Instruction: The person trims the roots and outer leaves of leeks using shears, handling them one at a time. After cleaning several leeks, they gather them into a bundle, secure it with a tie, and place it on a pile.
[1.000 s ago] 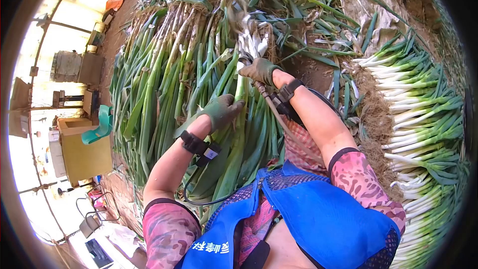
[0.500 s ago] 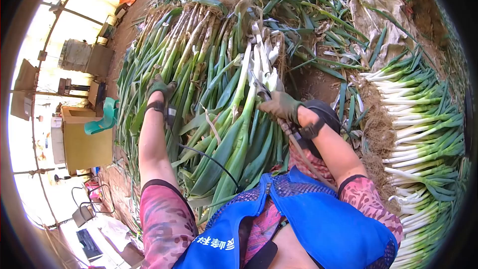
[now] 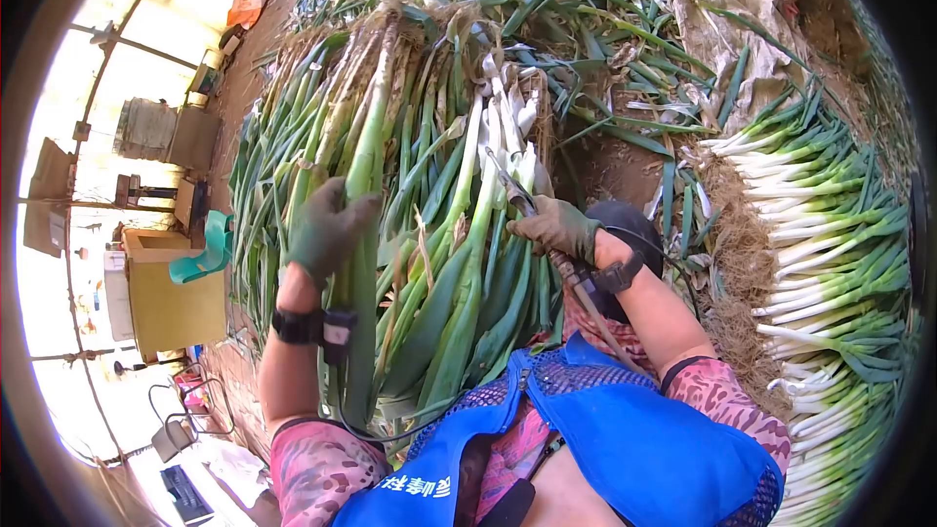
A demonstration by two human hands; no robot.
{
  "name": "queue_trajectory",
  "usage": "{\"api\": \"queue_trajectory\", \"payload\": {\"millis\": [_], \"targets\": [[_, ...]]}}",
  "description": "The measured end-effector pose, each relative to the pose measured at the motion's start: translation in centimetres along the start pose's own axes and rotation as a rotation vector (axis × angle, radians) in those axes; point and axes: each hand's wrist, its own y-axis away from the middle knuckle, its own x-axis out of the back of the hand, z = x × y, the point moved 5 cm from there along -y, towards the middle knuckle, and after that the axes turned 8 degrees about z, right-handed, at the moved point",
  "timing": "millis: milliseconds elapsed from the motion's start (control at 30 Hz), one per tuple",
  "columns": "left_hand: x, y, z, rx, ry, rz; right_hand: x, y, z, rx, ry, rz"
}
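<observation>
so the left hand (image 3: 327,226) grasps one big leek (image 3: 363,234), the right hand (image 3: 554,226) clenches a tool (image 3: 576,283); clean leeks (image 3: 830,234) fill the right of the frame, many dirty ones (image 3: 293,127) wait upper left.

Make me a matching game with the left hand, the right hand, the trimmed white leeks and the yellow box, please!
Things:
1. left hand
2. right hand
3. trimmed white leeks
4. yellow box

Places or states:
A. stacked in a neat row at the far right
B. grips a hose-fed tool with its tip at the white leek stalks
C. stands at the left edge, beyond the leek heap
D. wrapped around one long green leek, lifted off the heap

Pairs: 1-D, 2-B, 3-A, 4-C
</observation>
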Motion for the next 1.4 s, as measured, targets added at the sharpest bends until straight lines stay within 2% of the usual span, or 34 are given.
{"api": "queue_trajectory", "payload": {"millis": [67,100,133,167,200,267,333,367,433,500,533,600,667,700,800,933,1033,1133,1167,1200,1267,1400], "targets": [[-1.2,1.2,-0.6,-0.001,-0.216,0.001,0.4,0.4,-1.8,0.12,0.078,0.051],[-2.5,1.8,-0.3,0.005,-0.38,-0.056,0.9,1.0,-3.8,0.258,0.177,0.085],[-3.4,2.3,-0.2,0.014,-0.545,-0.116,0.9,1.3,-4.9,0.252,0.172,0.083],[-4.9,1.4,-3.2,0.021,-0.492,-0.196,1.0,1.6,-5.9,0.246,0.166,0.081],[-6.5,-0.5,-6.9,0.019,-0.447,-0.264,1.0,1.4,-6.4,0.098,0.061,0.045],[-8.2,-3.6,-10.3,0.134,-0.34,-0.309,1.1,1.1,-6.0,-0.013,-0.067,0.018],[-8.6,-5.5,-8.9,0.163,-0.128,-0.324,0.7,1.4,-5.6,-0.021,-0.15,0.016],[-9.0,-6.0,-7.8,0.117,-0.154,-0.284,0.6,1.8,-5.8,-0.061,-0.205,0.017],[-10.0,-6.4,-4.9,0.109,-0.119,-0.326,0.1,5.5,-10.0,-0.292,-0.376,0.018],[-9.8,-5.4,-1.8,0.191,-0.081,-0.382,-1.3,8.0,-12.5,-0.235,-0.44,-0.01],[-10.3,-6.7,-3.1,0.154,-0.124,-0.348,-1.9,8.8,-13.1,-0.203,-0.47,-0.024],[-10.7,-7.6,-4.7,0.151,-0.209,-0.278,-2.1,9.4,-13.4,-0.176,-0.271,-0.002],[-10.8,-7.5,-5.2,0.224,-0.113,-0.305,-1.6,10.2,-14.6,-0.105,-0.07,0.037],[-10.8,-7.1,-5.5,0.267,-0.069,-0.322,-2.3,10.2,-14.3,-0.095,-0.104,0.004],[-10.1,-6.6,-5.5,0.188,0.031,-0.352,-2.7,9.2,-14.3,-0.075,-0.173,0.062],[-9.8,-5.4,-4.2,0.224,-0.066,-0.396,-0.9,4.9,-14.2,-0.193,-0.2,0.111],[-9.6,-4.4,-3.3,0.197,-0.146,-0.391,0.4,1.5,-14.4,-0.194,-0.276,0.145],[-9.0,-4.0,-3.1,0.217,-0.162,-0.363,1.3,4.9,-16.8,-0.17,-0.364,0.155],[-9.3,-4.2,-3.8,0.247,-0.135,-0.382,-0.8,4.5,-14.2,-0.174,-0.32,0.052],[-9.6,-4.5,-4.5,0.279,-0.105,-0.401,-1.2,5.8,-14.9,-0.149,-0.244,0.043],[-10.3,-5.0,-4.8,0.219,-0.1,-0.344,-1.7,8.6,-16.8,-0.102,-0.097,0.023],[-11.2,-6.5,-7.0,0.158,0.014,-0.254,-1.9,6.2,-15.1,-0.263,-0.346,0.018]]}}
